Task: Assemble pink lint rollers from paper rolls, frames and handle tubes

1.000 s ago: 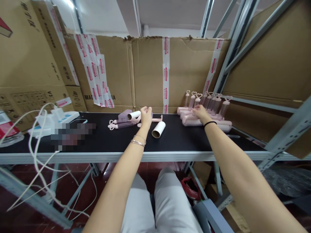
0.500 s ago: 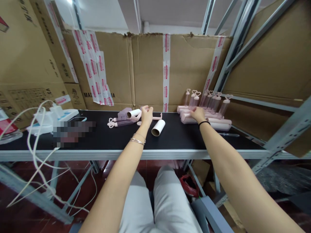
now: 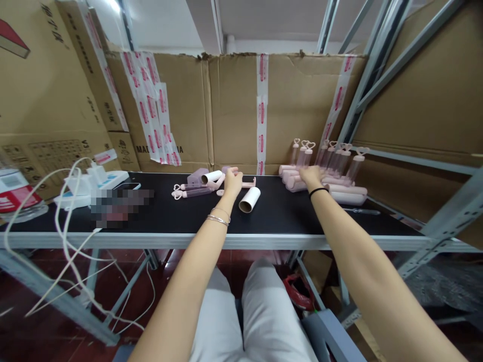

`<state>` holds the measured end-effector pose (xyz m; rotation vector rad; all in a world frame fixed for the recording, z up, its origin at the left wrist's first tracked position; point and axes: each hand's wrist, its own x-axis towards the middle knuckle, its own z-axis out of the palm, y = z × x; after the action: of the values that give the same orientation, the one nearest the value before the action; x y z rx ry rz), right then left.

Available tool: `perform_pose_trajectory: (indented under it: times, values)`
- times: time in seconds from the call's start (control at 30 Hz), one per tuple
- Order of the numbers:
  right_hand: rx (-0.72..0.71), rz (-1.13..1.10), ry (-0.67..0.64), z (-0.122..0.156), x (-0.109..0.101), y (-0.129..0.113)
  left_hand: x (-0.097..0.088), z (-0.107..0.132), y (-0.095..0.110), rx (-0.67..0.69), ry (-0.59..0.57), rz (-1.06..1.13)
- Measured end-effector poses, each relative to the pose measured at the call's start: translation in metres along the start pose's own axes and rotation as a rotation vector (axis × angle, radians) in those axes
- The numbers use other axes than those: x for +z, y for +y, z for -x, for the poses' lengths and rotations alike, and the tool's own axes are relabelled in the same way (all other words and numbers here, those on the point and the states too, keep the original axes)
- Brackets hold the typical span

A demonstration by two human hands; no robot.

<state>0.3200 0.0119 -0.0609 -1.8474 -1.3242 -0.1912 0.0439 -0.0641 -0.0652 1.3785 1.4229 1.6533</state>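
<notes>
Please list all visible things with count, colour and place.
Heart-topped tubes: several, pinkish, right and left
Rolls: several, pale pink, right
Hollow tubes: two, white, centre
Small parts: several, pink and purple, centre
Table: one, black, centre
Power strip: one, white, left
Cables: several, white, left
Bottle: one, red-labelled, far left
Cardboard sheets: several, brown, around
Metal frame: one, grey, around
Unclear item: one, red, below
Left hand: one, bare, centre
Right hand: one, bare, right
Legs: two, grey-trousered, below

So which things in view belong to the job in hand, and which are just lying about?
Seemingly in the job:
- upright heart-topped tubes and pink cylinders, by the right hand
- flat heart-handled tubes and white tube, by the left hand

Apparently lying about:
- power strip
- red-labelled container
</notes>
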Motion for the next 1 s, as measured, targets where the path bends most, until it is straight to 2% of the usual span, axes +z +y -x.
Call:
perform_pose_trajectory:
  times: [0.07,0.13,0.2,0.3,0.33,0.4,0.5,0.57,0.6,0.7,0.77,0.87,0.93,1.0]
  values:
    - [0.078,-0.032,0.113,0.012,-0.008,-0.024,0.001,0.000,-0.002,0.025,-0.014,-0.044]
    - [-0.109,-0.084,0.143,0.030,-0.014,-0.055,0.001,0.002,-0.002,0.032,-0.022,-0.069]
    - [-0.403,-0.100,0.013,0.050,-0.014,-0.085,0.000,0.004,0.001,-0.005,-0.021,-0.039]
    - [-0.716,-0.127,-0.351,0.078,-0.005,-0.119,-0.004,0.007,0.010,-0.107,0.000,0.103]
    - [-0.764,-0.111,-0.464,0.085,-0.001,-0.125,-0.007,0.007,0.013,-0.145,0.021,0.172]
    - [-0.741,-0.039,-0.615,0.095,0.007,-0.130,-0.011,0.006,0.019,-0.207,0.096,0.316]
    - [-0.654,0.032,-0.674,0.098,0.012,-0.121,-0.016,0.003,0.022,-0.236,0.188,0.386]
    - [-0.625,0.046,-0.671,0.095,0.011,-0.110,-0.017,0.004,0.022,-0.192,0.190,0.240]
    - [-0.605,0.056,-0.666,0.094,0.009,-0.104,-0.017,0.007,0.021,-0.145,0.178,0.079]
    - [-0.534,0.088,-0.644,0.090,0.006,-0.094,-0.014,0.020,0.018,0.024,0.104,-0.591]
    - [-0.526,0.093,-0.598,0.090,0.006,-0.092,-0.014,0.027,0.016,-0.002,0.024,-0.926]
    - [-0.623,0.049,-0.512,0.092,0.005,-0.096,-0.017,0.029,0.012,-0.137,-0.089,-1.124]
    - [-0.719,-0.006,-0.485,0.094,0.004,-0.100,-0.021,0.026,0.008,-0.097,-0.136,-1.168]
    - [-0.805,-0.060,-0.502,0.096,0.003,-0.103,-0.024,0.021,0.004,-0.026,-0.140,-1.110]
